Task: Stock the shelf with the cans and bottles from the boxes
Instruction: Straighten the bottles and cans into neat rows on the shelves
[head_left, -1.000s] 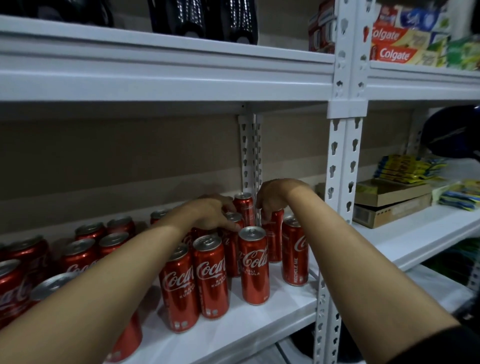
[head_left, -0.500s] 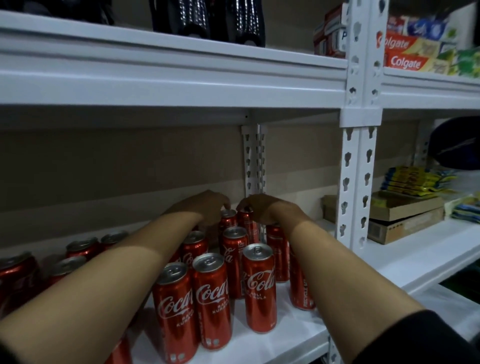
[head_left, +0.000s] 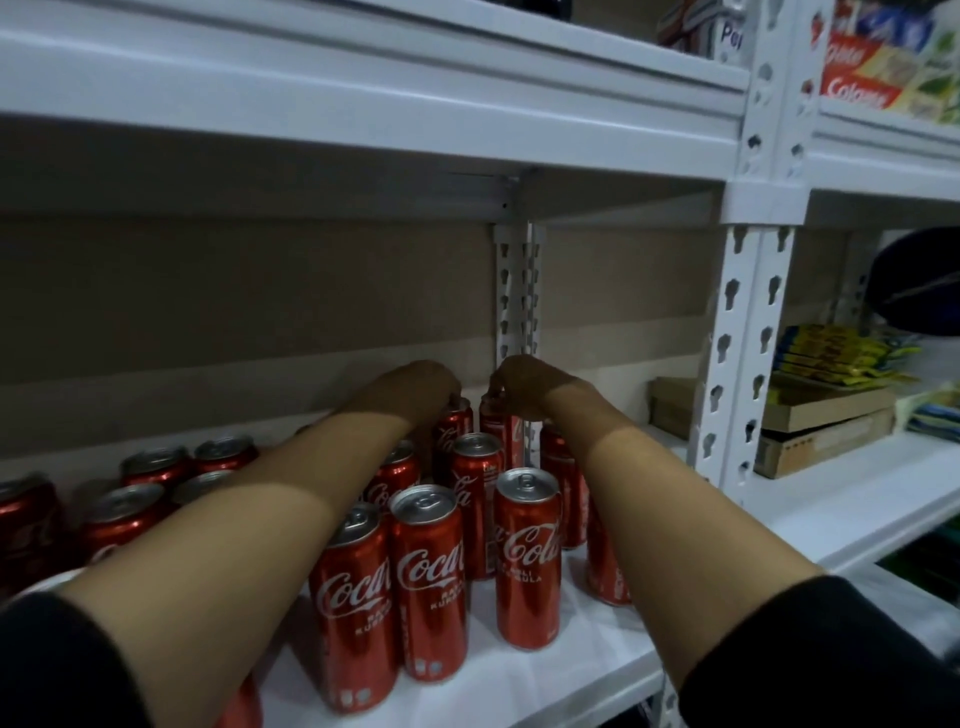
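Since a second ago both hands have pushed deeper into the shelf, carrying their cans from mid-depth toward the back wall. At far left, shorter red cans (head_left: 156, 465) stand in a loose cluster, apart from the work. The left hand (head_left: 415, 387) curls down over the top of a slim Coca-Cola can (head_left: 453, 431); just beside it, the right hand (head_left: 519, 384) pinches the rim of a second rear can (head_left: 501, 428), close against the slotted rear post (head_left: 514, 291). Both cans stand upright, long axis vertical, directly beneath the fingers, so setting them down probably calls only for a straight drop and release. The front row of cans (head_left: 426, 582) stands between the forearms, near enough to be knocked on withdrawal. Further right, past the white upright (head_left: 737, 338), cardboard boxes (head_left: 826, 431) lie on the neighbouring shelf (head_left: 857, 499).
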